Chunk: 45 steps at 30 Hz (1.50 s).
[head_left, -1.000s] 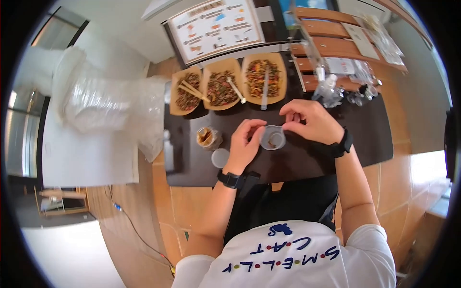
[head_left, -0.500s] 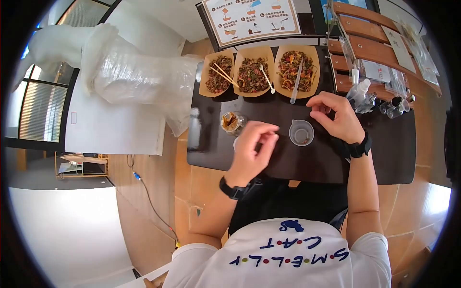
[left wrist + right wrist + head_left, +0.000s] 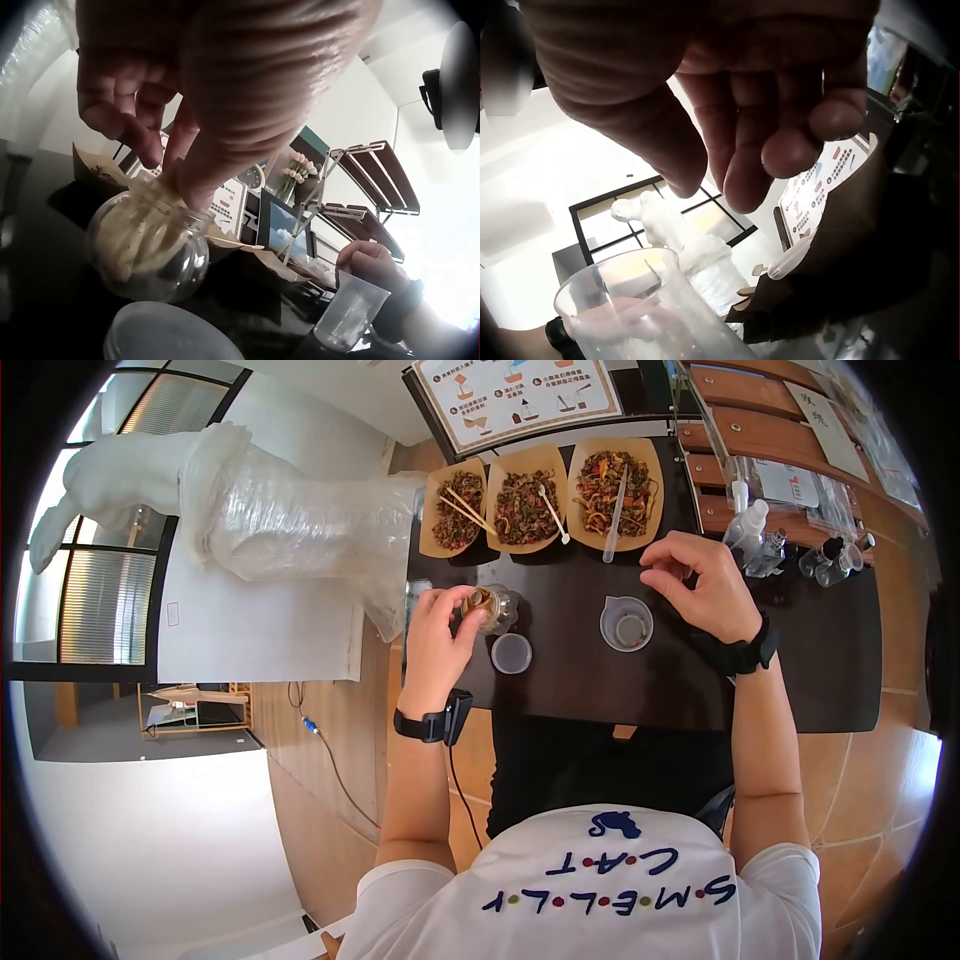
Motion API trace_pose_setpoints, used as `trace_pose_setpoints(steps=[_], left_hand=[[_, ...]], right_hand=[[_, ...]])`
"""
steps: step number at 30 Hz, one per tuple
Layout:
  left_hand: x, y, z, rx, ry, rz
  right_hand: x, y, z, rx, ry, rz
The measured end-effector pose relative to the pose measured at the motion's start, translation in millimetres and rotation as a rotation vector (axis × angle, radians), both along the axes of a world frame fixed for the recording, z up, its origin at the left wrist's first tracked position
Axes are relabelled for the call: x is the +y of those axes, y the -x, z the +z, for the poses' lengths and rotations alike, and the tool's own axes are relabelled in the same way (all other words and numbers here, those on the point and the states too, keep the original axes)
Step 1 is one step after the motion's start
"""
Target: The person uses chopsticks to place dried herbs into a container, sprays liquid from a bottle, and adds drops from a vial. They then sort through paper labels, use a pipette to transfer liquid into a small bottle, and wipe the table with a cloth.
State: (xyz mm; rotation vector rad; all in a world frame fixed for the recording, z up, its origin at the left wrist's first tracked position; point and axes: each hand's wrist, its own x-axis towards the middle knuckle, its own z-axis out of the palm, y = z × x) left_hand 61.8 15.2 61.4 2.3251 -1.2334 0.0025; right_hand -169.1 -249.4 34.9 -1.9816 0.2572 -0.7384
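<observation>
My left hand (image 3: 440, 635) is at a glass jar (image 3: 505, 610) on the left of the dark table, thumb and fingertips (image 3: 196, 193) dipping into its mouth. Yellow-brown folded pieces (image 3: 135, 244) fill part of the jar; whether the fingertips pinch one I cannot tell. A round translucent lid (image 3: 512, 654) lies just in front of the jar. My right hand (image 3: 705, 590) hovers at the right, fingers loosely bent with nothing between them. Beside and below it stands a clear plastic cup (image 3: 627, 623), a small dark bit at its bottom.
Along the back sit several paper trays of dried plant mix: one with wooden tongs (image 3: 463, 510), one with a white spoon (image 3: 553, 513), one with a clear stick (image 3: 615, 520). Small bottles (image 3: 765, 550) stand back right below a wooden rack (image 3: 760, 450). Plastic-wrapped goods (image 3: 280, 510) lie left.
Both hands were at the cup; it now stands free on the table. My left hand has moved left to the jar, uncovering the lid. The right hand stays near the cup.
</observation>
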Motion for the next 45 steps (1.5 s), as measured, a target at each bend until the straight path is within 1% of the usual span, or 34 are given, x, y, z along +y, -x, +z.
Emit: trace_pose_setpoints(steps=[7,13,14,16,20,22,26,28,29,31,32,34,35,37,39,42,45], left_hand=[[-8.5,-0.2,6.9,-0.110,-0.067,-0.047],[-10.5,-2.9,6.0,-0.081,-0.109,-0.022],[-9.9,-2.9,5.9,-0.080,-0.109,-0.023],[-8.7,-2.0,6.7,-0.051,-0.015,-0.036],[-4.1,-1.1,11.3,-0.085,0.009,-0.015],[-0.2,-3.1,10.1,0.060,0.023,0.068],[2.0,-1.4,17.6,0.151,0.056,0.114],[-0.4,4.4,25.0,0.209,0.202,0.065],[-1.7,9.7,29.9,0.214,0.198,0.060],[-6.4,26.6,39.4,0.354,0.227,-0.007],[-11.1,37.0,42.3,0.371,0.223,-0.020],[-22.5,57.7,44.6,0.418,0.310,-0.135],[-27.9,65.2,43.2,0.432,0.308,-0.146],[-37.7,78.0,39.6,0.477,0.345,-0.285],[-47.5,87.5,34.4,0.408,0.276,-0.334],[-63.3,96.4,22.4,0.353,0.278,-0.426],[-71.9,98.3,12.1,0.306,0.263,-0.459]], right_hand=[[0.4,-0.5,-0.5,0.016,0.002,0.009],[-1.6,-0.6,-3.2,0.009,0.001,-0.002],[-2.0,-0.7,-3.4,0.010,0.002,-0.002],[-2.1,-0.9,-4.1,0.002,0.004,0.002],[-1.2,-1.9,-4.6,0.019,0.019,0.009],[-1.0,-1.5,-4.4,0.024,0.018,0.010],[-1.9,-1.9,-5.3,0.012,0.022,0.003],[-2.1,-1.7,-4.7,0.012,0.030,0.001],[-1.9,-2.0,-4.7,0.017,0.028,-0.005],[-1.3,-1.7,-5.4,-0.007,0.034,-0.006],[-0.9,-2.1,-6.6,-0.015,0.031,-0.013],[-1.4,-2.0,-8.9,-0.011,0.033,-0.023],[-1.9,-2.1,-9.8,-0.025,0.036,-0.015],[-3.0,-2.2,-11.3,-0.042,0.046,-0.020],[-4.0,-2.4,-12.9,-0.067,0.039,-0.013],[-4.4,-1.7,-13.1,-0.068,0.025,-0.012],[-3.3,-1.4,-12.4,-0.065,0.013,-0.007]])
